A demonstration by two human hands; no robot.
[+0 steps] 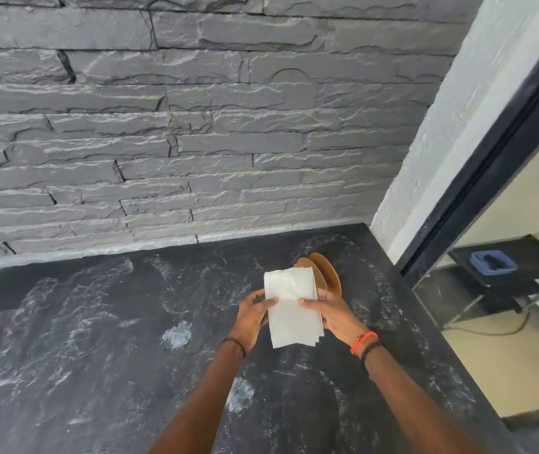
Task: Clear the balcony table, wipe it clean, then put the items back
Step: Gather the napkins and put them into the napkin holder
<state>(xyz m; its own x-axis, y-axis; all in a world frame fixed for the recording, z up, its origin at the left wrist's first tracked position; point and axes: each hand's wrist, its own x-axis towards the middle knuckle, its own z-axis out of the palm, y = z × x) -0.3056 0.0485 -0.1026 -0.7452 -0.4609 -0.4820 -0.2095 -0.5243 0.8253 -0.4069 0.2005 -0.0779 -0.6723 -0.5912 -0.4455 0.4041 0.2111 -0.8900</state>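
Both hands hold the stack of paper napkins (291, 306) above the table (97, 339), toward its 2 o'clock corner. The left hand (251, 314) pinches the stack's 9 o'clock edge. The right hand (333, 312) grips the 3 o'clock edge, thumb on top. The brown wooden holder (328, 273) sits just behind, at 1 o'clock of the stack; whether the right fingers also hold it cannot be told. Keep the stack squared and both edges supported. White smears cover the table, so wiping appears incomplete; keep the napkins off the surface.
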